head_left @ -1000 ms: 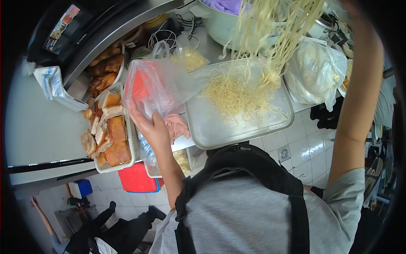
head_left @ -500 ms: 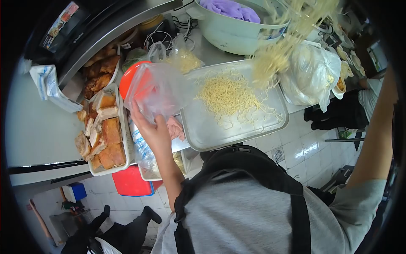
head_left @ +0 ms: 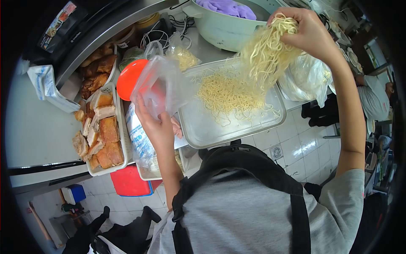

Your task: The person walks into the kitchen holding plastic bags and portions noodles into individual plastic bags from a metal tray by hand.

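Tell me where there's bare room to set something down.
The tray is bare at its near left corner, beside the loose noodles. The pale surface left of the meat basket looks bare too. Crowded: between basket and tray, with the left hand and clear bag.

White tiled floor (head_left: 292, 157) spreading beneath a metal surface (head_left: 210, 54)
A bright reflection (head_left: 308, 143) is gleaming on it near a drain grate (head_left: 276, 153); a pale panel (head_left: 38, 135) is stretching along the left.

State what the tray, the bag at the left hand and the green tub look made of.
Tray: metal, perhaps aluminium or steel; grey with a soft shine.
Bag: thin clear plastic, creased and see-through.
Tub: probably hard plastic, pale and smooth with scuffs, though coated metal is possible.
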The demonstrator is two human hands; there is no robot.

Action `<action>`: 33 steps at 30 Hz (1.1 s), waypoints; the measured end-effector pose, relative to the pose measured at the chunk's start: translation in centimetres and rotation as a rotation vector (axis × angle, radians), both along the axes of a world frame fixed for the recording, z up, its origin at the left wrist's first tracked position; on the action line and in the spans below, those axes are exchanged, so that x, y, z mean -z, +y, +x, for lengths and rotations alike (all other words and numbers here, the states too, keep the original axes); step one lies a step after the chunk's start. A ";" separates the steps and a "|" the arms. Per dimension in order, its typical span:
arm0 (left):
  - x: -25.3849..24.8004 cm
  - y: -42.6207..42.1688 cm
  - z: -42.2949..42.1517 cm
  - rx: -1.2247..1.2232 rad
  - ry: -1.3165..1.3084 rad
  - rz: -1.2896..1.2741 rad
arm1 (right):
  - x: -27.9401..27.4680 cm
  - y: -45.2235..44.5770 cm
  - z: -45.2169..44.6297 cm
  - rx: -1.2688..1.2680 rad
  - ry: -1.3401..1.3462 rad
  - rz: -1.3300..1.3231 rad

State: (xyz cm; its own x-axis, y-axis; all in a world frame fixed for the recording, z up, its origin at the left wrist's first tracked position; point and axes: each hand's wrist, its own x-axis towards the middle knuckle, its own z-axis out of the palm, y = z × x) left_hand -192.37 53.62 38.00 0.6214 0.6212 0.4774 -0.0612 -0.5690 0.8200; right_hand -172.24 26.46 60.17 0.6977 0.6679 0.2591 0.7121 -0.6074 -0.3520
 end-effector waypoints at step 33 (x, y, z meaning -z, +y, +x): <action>-0.8 -0.3 -0.2 -0.028 0.120 0.047 | 23.2 -2.7 2.0 0.079 0.088 -0.064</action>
State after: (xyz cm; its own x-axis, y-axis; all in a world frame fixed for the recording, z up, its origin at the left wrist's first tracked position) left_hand -192.57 53.30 38.80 0.6588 0.6177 0.4294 0.0524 -0.6070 0.7929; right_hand -170.25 23.78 36.92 0.7672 0.6229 0.1532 0.6291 -0.6838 -0.3697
